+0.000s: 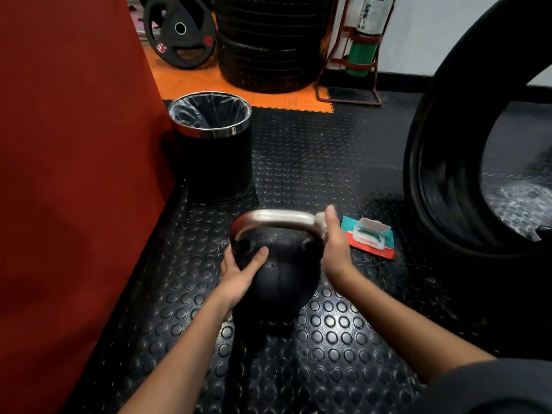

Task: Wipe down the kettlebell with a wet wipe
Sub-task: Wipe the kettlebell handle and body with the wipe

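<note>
Kettlebell standing on the studded rubber floor, steadied by the left hand spread flat and relaxed over its black body, likely to stop rolling. Right hand wrapped round the steel handle's right corner, pressing a wet wipe there. Open wipe pack just right. Red wall close left, bin behind, big tyre right; free floor nearest.

The kettlebell stands on the floor between the left hand, on its body, and the right hand, at its handle, with the wipe pack just right, the bin behind-left, and a large tyre far right.
</note>
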Available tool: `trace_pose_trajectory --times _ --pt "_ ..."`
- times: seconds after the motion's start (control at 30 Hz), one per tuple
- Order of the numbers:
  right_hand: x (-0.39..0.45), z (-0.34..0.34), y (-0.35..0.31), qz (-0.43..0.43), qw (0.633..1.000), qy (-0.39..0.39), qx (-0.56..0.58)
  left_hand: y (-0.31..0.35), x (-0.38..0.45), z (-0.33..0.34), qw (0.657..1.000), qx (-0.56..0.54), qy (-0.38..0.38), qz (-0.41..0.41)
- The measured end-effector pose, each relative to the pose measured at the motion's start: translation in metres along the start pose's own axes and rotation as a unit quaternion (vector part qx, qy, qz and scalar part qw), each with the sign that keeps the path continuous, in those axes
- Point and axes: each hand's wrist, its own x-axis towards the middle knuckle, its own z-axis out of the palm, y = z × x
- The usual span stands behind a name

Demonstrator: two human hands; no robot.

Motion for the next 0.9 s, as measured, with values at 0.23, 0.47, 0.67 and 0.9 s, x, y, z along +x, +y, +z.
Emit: trace_pose_trajectory --times 0.23,0.47,0.67,0.9 --pt "0.0 0.031 -0.084 -0.117 0.862 -0.094 -0.485 0.003 -0.001 0.002 1.0 -0.007 0.018 0.016" --pt "-0.021 0.023 -0.029 -0.343 0.802 -0.065 -0.485 0.003 -0.001 0.003 1.0 -0.002 0.016 0.005" --pt "-0.023 0.001 0.003 -0.291 0.903 -0.012 -0.315 0.001 0.0 0.002 1.0 -0.006 0.015 0.007" --pt "-0.012 0.016 -0.038 0.05 0.99 0.082 -0.103 -0.002 0.003 -0.001 1.0 0.007 0.005 -0.003"
